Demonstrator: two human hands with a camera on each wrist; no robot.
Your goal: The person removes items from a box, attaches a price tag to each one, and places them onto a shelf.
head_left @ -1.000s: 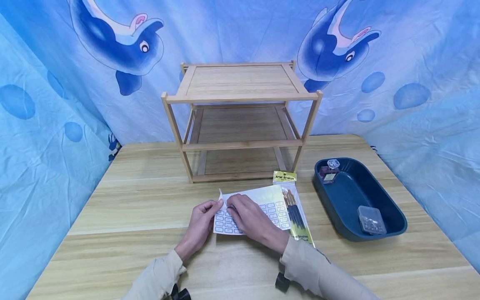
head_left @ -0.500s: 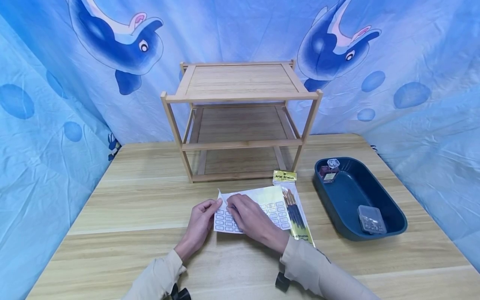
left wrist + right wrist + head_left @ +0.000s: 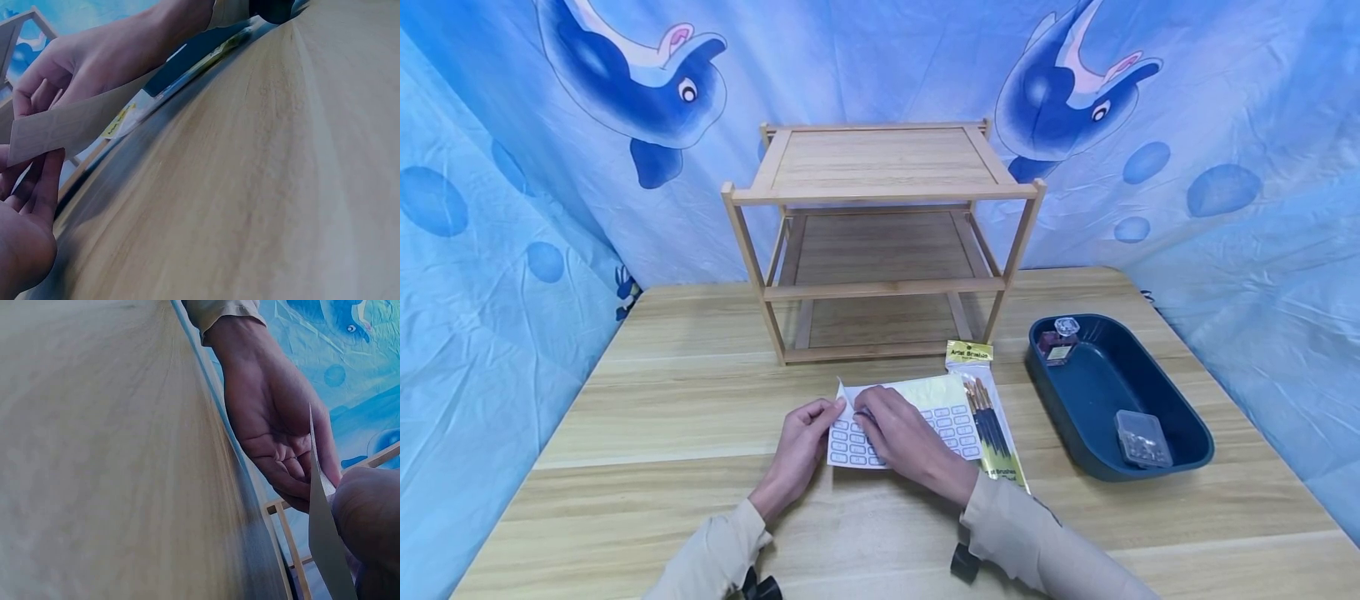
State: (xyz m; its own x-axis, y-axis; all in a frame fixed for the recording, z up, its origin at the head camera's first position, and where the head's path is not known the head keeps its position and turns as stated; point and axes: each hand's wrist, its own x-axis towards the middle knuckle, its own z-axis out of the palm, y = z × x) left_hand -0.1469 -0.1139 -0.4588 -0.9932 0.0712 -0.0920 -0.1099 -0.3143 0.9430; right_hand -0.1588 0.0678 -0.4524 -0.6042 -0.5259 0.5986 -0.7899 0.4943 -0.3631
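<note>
A white sheet [image 3: 951, 429] printed with rows of small outlined labels is held above the table in the head view. My left hand [image 3: 801, 446] pinches its left edge between thumb and fingers; in the left wrist view those fingers [image 3: 47, 181] lie beneath the sheet [image 3: 75, 128]. My right hand [image 3: 910, 442] is bent over the sheet's upper left part, fingertips at the surface near a raised corner; whether they pinch that corner is hidden. The right wrist view shows the sheet [image 3: 325, 544] nearly edge-on between the two hands.
A clear packet of artist brushes [image 3: 992, 417] lies partly under the sheet's right edge. Behind stands a three-tier wooden rack [image 3: 883, 290]. On the right, a dark blue basin [image 3: 1105, 375] holds a small bottle [image 3: 1057, 346] and a clear plastic box [image 3: 1142, 439].
The sheet's upper and right edges have shifted very slightly. Both hands keep nearly the same place and hold.
</note>
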